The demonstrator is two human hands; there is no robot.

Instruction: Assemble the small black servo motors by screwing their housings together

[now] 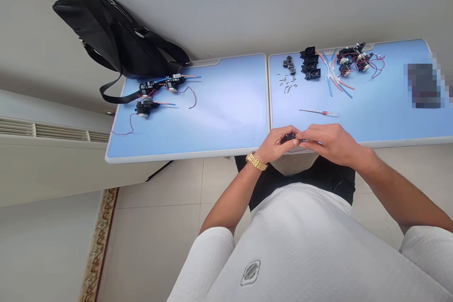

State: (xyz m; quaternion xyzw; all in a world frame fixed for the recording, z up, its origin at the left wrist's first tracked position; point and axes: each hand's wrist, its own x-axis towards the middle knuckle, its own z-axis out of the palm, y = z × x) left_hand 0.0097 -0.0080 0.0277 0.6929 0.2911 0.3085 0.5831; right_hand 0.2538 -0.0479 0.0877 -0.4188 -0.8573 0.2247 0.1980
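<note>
Left hand (pixel 278 145) and right hand (pixel 331 144) pinch a small black plastic component (pixel 290 138).
Sits over the near edge of the pale-blue tabletop (pixel 212 125); light, probably brittle; hold by its edges.

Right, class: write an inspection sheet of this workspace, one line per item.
Surface: two pale blue tabletops side by side.
Job's things: small dark part held two-handed; slim screwdriver, screws, black housings, wired assemblies.
Clutter: black bag beside the left tabletop's far corner; blurred object at far right.
Hands: left hand, wearing gold watch, and right hand, both on the part.
Cables: red wires; blue and orange tubing.
Surroundings: tiled floor, louvred wall unit, patterned rug edge.
</note>
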